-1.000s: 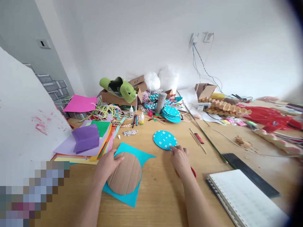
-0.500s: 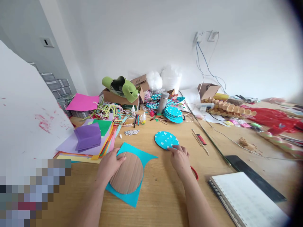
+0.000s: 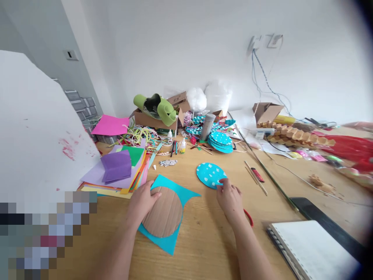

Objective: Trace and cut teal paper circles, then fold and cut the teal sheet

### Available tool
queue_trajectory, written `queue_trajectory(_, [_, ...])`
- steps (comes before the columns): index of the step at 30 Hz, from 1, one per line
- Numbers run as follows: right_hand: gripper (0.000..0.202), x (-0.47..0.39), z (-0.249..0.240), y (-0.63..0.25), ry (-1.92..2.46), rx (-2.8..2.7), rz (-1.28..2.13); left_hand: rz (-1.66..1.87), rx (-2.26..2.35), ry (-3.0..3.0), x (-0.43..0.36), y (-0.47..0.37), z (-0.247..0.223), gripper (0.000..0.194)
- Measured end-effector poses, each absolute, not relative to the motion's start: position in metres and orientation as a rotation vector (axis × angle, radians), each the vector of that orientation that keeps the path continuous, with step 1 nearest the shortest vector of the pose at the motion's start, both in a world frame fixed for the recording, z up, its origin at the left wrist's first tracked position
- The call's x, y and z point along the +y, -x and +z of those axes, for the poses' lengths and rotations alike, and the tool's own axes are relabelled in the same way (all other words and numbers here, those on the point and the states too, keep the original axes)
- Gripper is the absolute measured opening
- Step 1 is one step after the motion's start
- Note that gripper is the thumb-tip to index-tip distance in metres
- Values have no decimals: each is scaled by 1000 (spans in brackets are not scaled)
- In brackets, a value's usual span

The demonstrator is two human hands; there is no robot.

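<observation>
A round piece of brown cardboard [image 3: 163, 213] lies on a blue sheet [image 3: 166, 245] with a pointed corner at its right. My left hand [image 3: 144, 202] grips both at their upper left edge, its thumb on top of the cardboard. Farther right lies a blue disc with white spots [image 3: 208, 175]. My right hand [image 3: 230, 198] has its fingers at the lower right edge of that disc, pinched on the rim. A red handle [image 3: 248, 217] shows partly from behind my right wrist.
Coloured papers [image 3: 116, 167] and a white board [image 3: 37, 136] stand left. Behind are spotted discs [image 3: 220, 143], a grey cylinder [image 3: 207, 126] and glue bottles [image 3: 182, 146]. Sticks [image 3: 256, 179], a red cutter [image 3: 257, 175] and a notebook [image 3: 314, 249] lie right.
The whole view has shifted, so everything appears slightly farther right. My left hand stays on the cardboard and sheet, and my right hand stays at the spotted disc's edge.
</observation>
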State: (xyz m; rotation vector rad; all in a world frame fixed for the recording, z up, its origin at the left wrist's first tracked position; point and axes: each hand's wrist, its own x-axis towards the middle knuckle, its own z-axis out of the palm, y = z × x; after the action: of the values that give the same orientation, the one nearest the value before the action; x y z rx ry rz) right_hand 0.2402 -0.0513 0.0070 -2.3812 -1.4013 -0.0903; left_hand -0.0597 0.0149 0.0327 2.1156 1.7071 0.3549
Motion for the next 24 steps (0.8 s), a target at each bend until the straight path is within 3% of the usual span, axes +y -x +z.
queue_trajectory(4, [27, -50, 6, -242, 2383, -1379, -140, 404, 1688, -2119, 12, 59, 34, 45])
queue_trajectory(10, [30, -50, 3, -244, 2373, -1437, -125, 330, 1724, -2158, 6, 57, 43, 25])
queue_trajectory(20, [34, -52, 9, -241, 2401, -1403, -89, 306, 1716, -2182, 12, 60, 35, 26])
queue_trajectory(24, [34, -53, 11, -240, 2348, -1399, -103, 525, 1618, -1978, 17, 61, 30, 29])
